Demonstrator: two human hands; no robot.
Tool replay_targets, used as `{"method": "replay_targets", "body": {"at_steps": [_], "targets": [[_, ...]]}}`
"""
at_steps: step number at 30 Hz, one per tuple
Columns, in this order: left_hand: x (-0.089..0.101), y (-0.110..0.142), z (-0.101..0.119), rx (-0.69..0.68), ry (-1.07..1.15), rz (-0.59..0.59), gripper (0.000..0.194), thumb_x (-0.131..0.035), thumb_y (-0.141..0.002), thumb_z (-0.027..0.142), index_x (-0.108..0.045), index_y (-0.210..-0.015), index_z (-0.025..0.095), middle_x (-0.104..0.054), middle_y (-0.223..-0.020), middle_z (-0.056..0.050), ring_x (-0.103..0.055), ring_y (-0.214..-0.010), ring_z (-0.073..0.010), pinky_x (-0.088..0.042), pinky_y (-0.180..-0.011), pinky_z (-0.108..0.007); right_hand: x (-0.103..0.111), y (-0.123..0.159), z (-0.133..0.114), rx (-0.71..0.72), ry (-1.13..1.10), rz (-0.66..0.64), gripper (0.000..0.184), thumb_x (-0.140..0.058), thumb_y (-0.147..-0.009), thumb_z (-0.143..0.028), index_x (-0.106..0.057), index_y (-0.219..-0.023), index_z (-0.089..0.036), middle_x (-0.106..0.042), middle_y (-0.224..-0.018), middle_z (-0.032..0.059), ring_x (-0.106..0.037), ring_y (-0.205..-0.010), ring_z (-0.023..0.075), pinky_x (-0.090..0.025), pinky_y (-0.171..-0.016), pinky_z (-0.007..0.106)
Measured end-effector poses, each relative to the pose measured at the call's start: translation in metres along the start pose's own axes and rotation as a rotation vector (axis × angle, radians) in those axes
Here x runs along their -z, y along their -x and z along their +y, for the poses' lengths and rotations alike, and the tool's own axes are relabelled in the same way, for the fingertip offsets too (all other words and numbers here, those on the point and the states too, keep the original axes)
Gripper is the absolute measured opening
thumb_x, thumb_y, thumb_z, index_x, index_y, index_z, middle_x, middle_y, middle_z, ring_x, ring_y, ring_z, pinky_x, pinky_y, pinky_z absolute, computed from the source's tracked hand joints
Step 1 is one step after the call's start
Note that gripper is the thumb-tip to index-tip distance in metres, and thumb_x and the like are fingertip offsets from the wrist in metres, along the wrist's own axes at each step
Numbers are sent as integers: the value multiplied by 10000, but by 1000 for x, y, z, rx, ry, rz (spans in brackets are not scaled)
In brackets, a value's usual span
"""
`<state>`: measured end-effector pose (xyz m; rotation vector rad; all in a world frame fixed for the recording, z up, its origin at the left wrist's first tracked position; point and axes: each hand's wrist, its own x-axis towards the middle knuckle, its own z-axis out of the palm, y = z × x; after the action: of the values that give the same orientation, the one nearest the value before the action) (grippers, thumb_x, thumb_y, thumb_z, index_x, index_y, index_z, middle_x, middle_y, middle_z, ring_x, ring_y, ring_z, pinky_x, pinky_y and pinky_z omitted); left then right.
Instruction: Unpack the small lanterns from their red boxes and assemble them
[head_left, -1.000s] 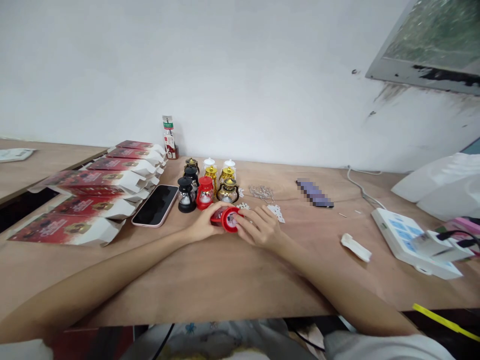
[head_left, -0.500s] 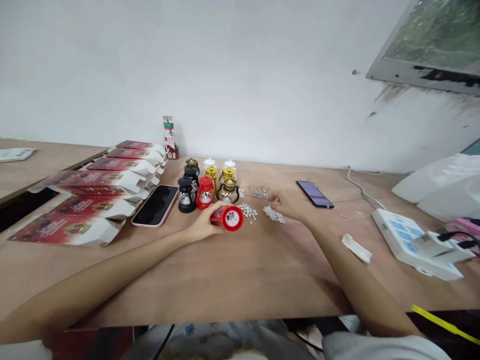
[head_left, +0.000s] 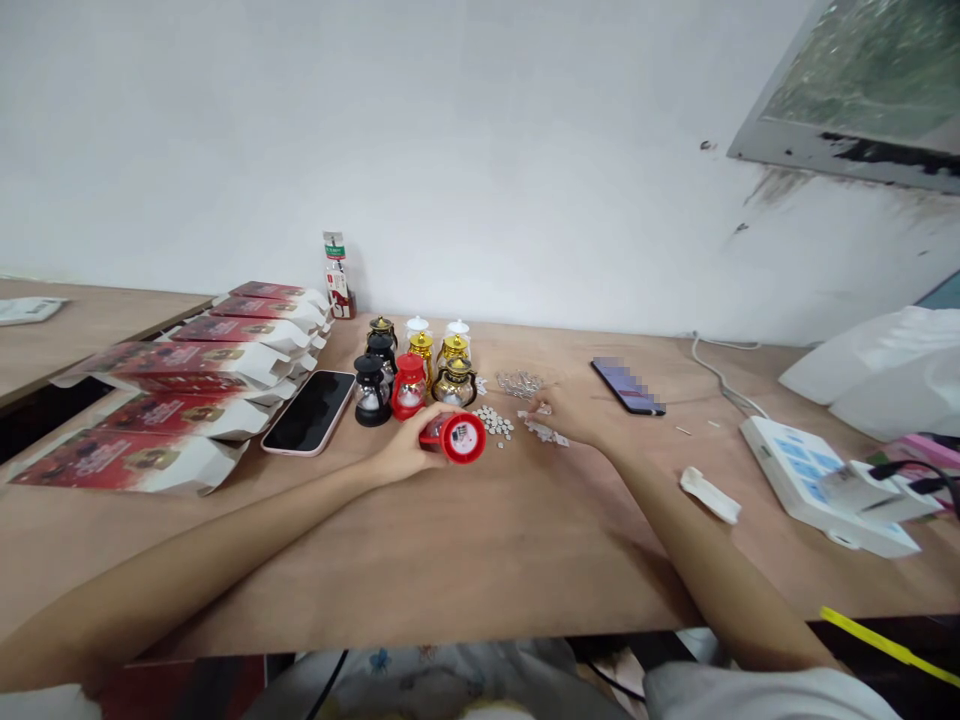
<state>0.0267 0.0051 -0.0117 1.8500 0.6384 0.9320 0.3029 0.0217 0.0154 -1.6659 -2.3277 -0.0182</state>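
Note:
My left hand [head_left: 409, 448] is closed around a small red toy lantern [head_left: 455, 437] lying on its side on the wooden table [head_left: 480, 540], its round base facing me. My right hand [head_left: 574, 412] rests further right, its fingertips on a scatter of small white pieces [head_left: 545, 430]; the fingers are blurred. A pile of small round silver batteries [head_left: 496, 421] lies between the hands. Behind them stands a cluster of little lanterns [head_left: 414, 365] in black, red, gold and white.
A pink-cased phone [head_left: 310, 410] and a row of red and white cartons [head_left: 187, 385] lie at the left. Another phone [head_left: 628, 386], thin metal hooks [head_left: 519, 381], a white plastic piece [head_left: 709, 495], a white box [head_left: 817, 482] and white bags [head_left: 885, 370] are at the right.
My right hand left the red lantern and went right and back to the white pieces. My left hand kept the lantern where it was.

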Motion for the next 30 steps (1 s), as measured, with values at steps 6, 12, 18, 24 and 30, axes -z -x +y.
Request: {"method": "replay_targets", "body": {"at_steps": [6,12,18,24,30], "targets": [[0,0,-1,-15,18,2,558,-744,-555,106,-531,-1066,174,-566,-1158,-78,-520,-1114,-250,-378,-981,-405,2,1,-19,-42,-615,158,218,-598,-752,-359,-562,-642,-175,-638,-685,23,-588,-671,158,-458,-639,295],[0,0,0,-26,20,6,550,-744,-560,108,-532,-1064,171,-565,-1144,-75,-517,-1114,-249,-377,-982,-401,2,6,-54,-50,-1186,247,331,-753,-608,-435,-545,-658,-183,-637,-653,1,-597,-617,130,-498,-594,274],[0,-1,0,-40,-1,-1,543,-749,-576,134,-525,-1070,167,-567,-1145,-79,-528,-1103,-254,-387,-974,-398,-2,19,-80,162,-1197,195,204,-668,-757,-384,-651,-815,-189,-657,-731,7,-573,-580,103,-494,-547,252],[0,-1,0,-30,-19,5,539,-744,-579,147,-528,-1072,174,-569,-1129,-65,-532,-1093,-245,-395,-966,-383,-2,25,-90,341,-860,378,138,-632,-809,-334,-666,-860,-211,-679,-844,33,-612,-744,144,-510,-676,304],[0,-1,0,-2,6,10,555,-740,-561,139,-535,-1076,177,-567,-1128,-62,-526,-1087,-241,-390,-959,-375,-7,27,-94,347,-626,553,127,-641,-805,-329,-640,-834,-205,-687,-802,28,-612,-699,141,-513,-637,285]]}}
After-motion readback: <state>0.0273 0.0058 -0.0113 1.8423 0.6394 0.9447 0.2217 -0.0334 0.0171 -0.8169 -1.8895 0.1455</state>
